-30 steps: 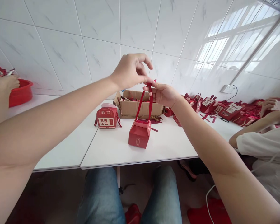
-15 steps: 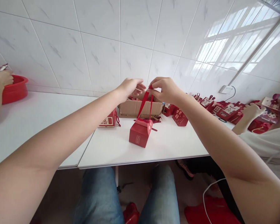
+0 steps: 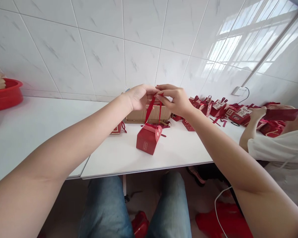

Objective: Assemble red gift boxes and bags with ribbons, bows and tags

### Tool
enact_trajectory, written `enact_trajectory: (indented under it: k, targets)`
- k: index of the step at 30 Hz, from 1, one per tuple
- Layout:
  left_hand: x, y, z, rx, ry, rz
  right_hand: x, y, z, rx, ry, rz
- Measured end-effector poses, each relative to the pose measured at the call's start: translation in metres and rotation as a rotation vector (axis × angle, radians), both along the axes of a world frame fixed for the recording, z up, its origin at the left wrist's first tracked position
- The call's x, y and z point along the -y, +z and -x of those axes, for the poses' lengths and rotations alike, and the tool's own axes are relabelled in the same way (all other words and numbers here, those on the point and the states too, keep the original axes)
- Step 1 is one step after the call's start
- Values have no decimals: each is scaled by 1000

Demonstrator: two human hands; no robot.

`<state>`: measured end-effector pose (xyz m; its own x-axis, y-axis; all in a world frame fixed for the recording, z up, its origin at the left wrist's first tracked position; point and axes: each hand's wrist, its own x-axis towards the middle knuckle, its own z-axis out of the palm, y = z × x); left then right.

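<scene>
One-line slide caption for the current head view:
Left hand and right hand meet at the flat red ribbon of a small red cardboard box, a brown cardboard carton behind.

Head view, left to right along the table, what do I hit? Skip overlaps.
Red basin → printed box mostly hidden by the left forearm → ribboned red box → loose ribbon scraps → black ring → co-worker's white sleeve.

I saw a white table (image 3: 114, 162) by a shiny tiled wall (image 3: 101, 56), with a bright window reflection (image 3: 227, 48) on it.
</scene>
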<state>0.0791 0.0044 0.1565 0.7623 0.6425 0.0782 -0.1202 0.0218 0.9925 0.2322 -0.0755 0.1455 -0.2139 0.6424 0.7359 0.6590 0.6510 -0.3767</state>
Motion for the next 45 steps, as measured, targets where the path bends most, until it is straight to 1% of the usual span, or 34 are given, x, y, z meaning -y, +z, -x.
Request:
enact_trajectory:
  k: [4,7,10,12,14,16,18,20,23,26,28,31,35,40,42,45]
  targets:
    - [1,-5,-4,41,37,54,4,-6,2,-47,10,21]
    - [-4,-8,-2,65,121,110,9,-14,0,-68,-24,32]
    - [-12,-13,8,116,185,198,20,-29,-10,-95,-52,45]
    - [-19,-21,18,154,174,260,31,-46,-22,-126,-49,85]
    - [-26,-32,29,170,174,309,44,-66,-35,-182,-54,165]
    - [-33,-46,43,155,207,308,59,-88,-49,-250,-89,253]
    - [-41,-63,57,129,256,257,74,-108,-61,-290,-156,314]
    - [-47,-80,71,91,307,169,88,-125,-73,-324,-219,380]
    - [-50,-103,87,79,354,146,104,-145,-86,-383,-308,461]
    - [-47,-118,96,73,393,139,112,-159,-93,-402,-336,510]
    - [-44,-124,97,73,419,126,114,-165,-95,-396,-337,537]
    - [-39,-127,98,70,454,90,113,-168,-96,-394,-352,551]
    - [-31,-127,101,34,502,-53,110,-167,-97,-400,-359,548]
    - [-22,-132,109,-95,587,-250,106,-169,-99,-411,-338,575]
    - [-21,-136,113,-135,619,-291,105,-171,-100,-429,-343,575]
    - [-21,-142,117,-140,624,-311,104,-173,-102,-446,-345,586]
